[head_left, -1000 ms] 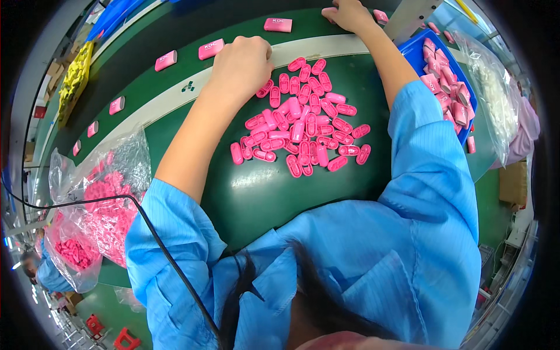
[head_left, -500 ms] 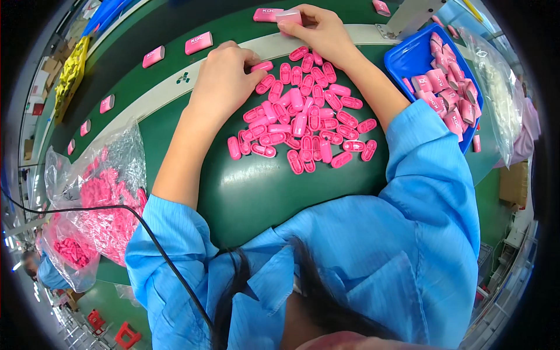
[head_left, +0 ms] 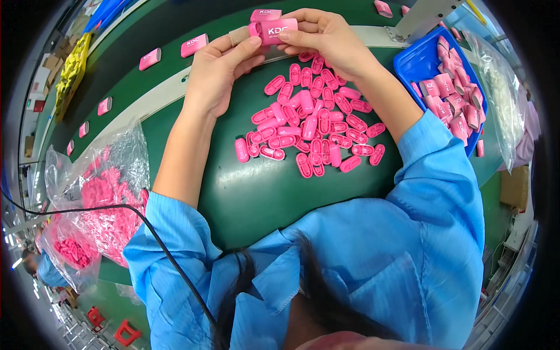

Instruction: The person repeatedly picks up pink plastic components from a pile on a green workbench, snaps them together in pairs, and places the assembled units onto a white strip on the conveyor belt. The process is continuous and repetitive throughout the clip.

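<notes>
Between finger and thumb, my left hand (head_left: 220, 63) pinches a small pink oval cap (head_left: 254, 29). It is against the left end of a flat pink plastic shell (head_left: 279, 30) with white print, which my right hand (head_left: 329, 41) grips at its other end. Whether the cap sits inside the shell's end or only touches it, I cannot tell. Just beyond lies another pink shell (head_left: 266, 14). Below my hands, a heap of pink oval caps (head_left: 311, 122) spreads over the green table, many with their hollow side up.
A blue bin (head_left: 402, 64) full of pink shells stands at the right, beside a clear plastic bag (head_left: 496, 93). More shells (head_left: 194, 45) lie in a row on the green strip beyond the pale rail (head_left: 157, 93). Bags of pink parts (head_left: 111, 192) sit at the left, near a black cable (head_left: 116, 206).
My right hand has brought the shell down and left, turning its printed side up. My left hand has lifted a cap from the heap to the shell's end.
</notes>
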The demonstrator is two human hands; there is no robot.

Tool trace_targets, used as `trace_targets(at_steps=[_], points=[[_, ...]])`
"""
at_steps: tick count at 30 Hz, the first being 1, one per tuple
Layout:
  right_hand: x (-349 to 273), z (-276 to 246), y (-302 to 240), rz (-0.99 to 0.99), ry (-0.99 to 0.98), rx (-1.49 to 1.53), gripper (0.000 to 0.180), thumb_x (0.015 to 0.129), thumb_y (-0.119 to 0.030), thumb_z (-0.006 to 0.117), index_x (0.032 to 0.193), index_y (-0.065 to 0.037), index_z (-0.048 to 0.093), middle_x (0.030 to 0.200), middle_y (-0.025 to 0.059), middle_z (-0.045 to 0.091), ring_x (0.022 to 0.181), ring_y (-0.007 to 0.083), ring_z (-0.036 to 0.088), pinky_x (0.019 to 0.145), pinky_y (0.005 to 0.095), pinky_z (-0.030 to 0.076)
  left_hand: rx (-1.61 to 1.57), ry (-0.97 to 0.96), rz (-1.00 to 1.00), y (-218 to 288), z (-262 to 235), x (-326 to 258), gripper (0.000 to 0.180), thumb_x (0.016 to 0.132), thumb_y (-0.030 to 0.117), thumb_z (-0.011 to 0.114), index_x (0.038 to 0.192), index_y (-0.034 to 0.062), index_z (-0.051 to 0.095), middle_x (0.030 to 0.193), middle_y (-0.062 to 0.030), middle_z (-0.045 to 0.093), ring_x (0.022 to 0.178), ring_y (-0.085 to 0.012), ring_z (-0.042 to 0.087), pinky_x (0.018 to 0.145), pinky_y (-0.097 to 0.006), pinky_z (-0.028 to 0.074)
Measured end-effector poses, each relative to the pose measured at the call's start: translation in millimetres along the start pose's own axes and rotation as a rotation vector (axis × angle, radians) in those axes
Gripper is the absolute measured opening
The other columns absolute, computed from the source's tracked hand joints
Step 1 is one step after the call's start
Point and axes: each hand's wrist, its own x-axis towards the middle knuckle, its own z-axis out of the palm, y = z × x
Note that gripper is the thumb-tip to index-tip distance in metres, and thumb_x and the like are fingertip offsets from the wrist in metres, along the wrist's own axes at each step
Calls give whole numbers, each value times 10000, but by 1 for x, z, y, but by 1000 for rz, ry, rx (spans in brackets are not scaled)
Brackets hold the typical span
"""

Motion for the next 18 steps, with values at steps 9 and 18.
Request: trace_targets(at_steps=[9,18], points=[[-4,1,0,-32,37,-128,327,868,-116,684,1148,19,582,1006,110,674,879,145,665,788,237,545,383,70,150,-1,2,-4,308,855,126,700,1129,-8,659,947,-78,704,845,-114,659,752,-230,509],[-7,7,-4,-95,41,-168,310,858,-96,689,1128,24,598,1000,100,680,872,125,655,775,243,545,751,166,444,-5,14,-13,331,888,110,626,1197,-8,609,873,-145,700,733,-188,669,664,-281,509]])
